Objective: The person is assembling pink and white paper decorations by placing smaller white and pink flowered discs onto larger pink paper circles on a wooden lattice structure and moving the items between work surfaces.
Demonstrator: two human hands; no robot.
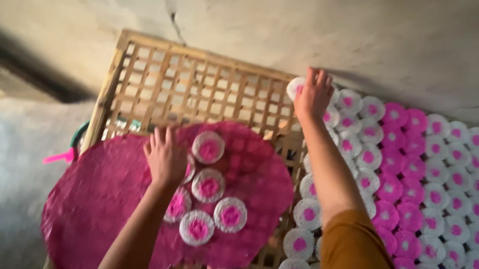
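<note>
My right hand [314, 93] reaches to the far edge of a bamboo lattice rack [154, 72] and presses a small white disc [294, 88] with its fingers, at the top of the filled rows. My left hand [166, 156] lies flat on a large round pink sheet [99, 196] that rests on the rack, fingers spread over several white discs with pink centres [209, 147]. The rack's right half is covered with rows of pink and white discs [430, 199]. An orange sleeve [359, 264] covers my right upper arm.
A cracked concrete wall [269, 14] runs behind the rack. A pink handle [58, 158] and a green rim [78, 133] poke out at the rack's left side. The rack's upper left lattice is bare.
</note>
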